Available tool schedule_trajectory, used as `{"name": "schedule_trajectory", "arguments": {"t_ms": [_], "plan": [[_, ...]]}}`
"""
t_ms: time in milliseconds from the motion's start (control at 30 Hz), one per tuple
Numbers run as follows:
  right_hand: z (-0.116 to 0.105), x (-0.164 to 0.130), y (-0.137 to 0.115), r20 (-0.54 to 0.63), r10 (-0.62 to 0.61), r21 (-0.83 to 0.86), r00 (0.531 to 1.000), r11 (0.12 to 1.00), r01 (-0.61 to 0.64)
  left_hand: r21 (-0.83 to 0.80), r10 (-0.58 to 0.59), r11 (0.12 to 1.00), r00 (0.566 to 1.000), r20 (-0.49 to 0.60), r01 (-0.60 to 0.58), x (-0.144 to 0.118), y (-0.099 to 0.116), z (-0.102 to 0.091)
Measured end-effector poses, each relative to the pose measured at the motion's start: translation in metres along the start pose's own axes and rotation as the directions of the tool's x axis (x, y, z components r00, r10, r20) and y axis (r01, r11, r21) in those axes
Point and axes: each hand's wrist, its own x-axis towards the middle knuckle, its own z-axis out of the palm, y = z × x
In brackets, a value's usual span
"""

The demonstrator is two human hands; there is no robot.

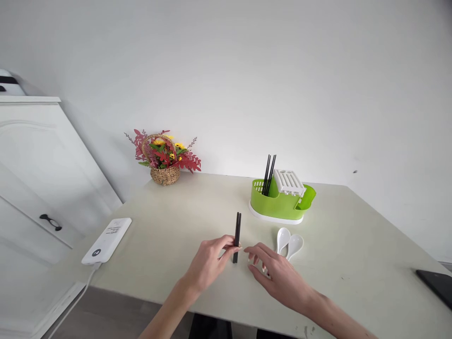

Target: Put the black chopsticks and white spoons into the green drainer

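My left hand (216, 253) pinches a pair of black chopsticks (237, 230), held nearly upright over the table. Just to the right is my right hand (269, 268), its fingers apart and curved, with nothing in them. Beyond that hand lie two white spoons (289, 242), side by side, their handles partly hidden behind it. Farther back stands a green utensil holder (271, 205) on a white base, with a white slotted rack (289, 181) on top. Several more black chopsticks (269, 174) stand in its left compartment.
A wicker basket (165, 175) of artificial flowers stands at the back left. A white power bank (107, 241) with a cable lies at the left edge of the table (169, 263). A dark phone-like object (438, 285) is at the far right. A white cabinet (42, 188) stands left.
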Motion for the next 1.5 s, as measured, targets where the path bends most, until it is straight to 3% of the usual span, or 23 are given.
{"name": "schedule_trajectory", "arguments": {"t_ms": [300,633,900,1000,1100,1233,1367,1500], "plan": [[0.023,0.007,0.002,-0.007,-0.007,0.044,1.0,0.999,0.007,-0.283,-0.132,0.95,0.991,0.024,0.134,-0.002,0.021,0.0],[0.0,-0.026,-0.012,0.12,0.013,0.183,0.993,0.982,-0.035,-0.535,-0.365,0.793,0.93,-0.037,0.29,0.006,0.031,-0.011],[-0.015,-0.05,-0.008,0.044,0.029,0.213,0.999,0.976,-0.038,-0.56,-0.384,0.775,0.922,-0.048,0.294,0.017,0.042,-0.008],[-0.03,-0.058,0.005,-0.009,0.051,0.215,0.999,0.975,-0.048,-0.566,-0.358,0.795,0.922,-0.145,0.22,0.038,0.043,-0.017],[-0.042,-0.071,0.036,-0.101,0.129,0.198,0.986,0.974,-0.108,-0.542,-0.301,0.837,0.886,-0.353,0.069,0.072,0.048,-0.034],[-0.047,-0.093,0.095,-0.27,0.332,0.209,0.904,0.936,-0.282,-0.447,-0.145,0.881,0.812,-0.566,-0.154,0.126,0.063,-0.049],[-0.043,-0.108,0.129,-0.389,0.506,0.337,0.77,0.856,-0.392,-0.332,0.021,0.904,0.805,-0.593,-0.268,0.184,0.071,-0.037],[-0.043,-0.108,0.124,-0.383,0.508,0.354,0.771,0.852,-0.385,-0.272,0.097,0.928,0.869,-0.485,-0.256,0.234,0.054,-0.006]]}}
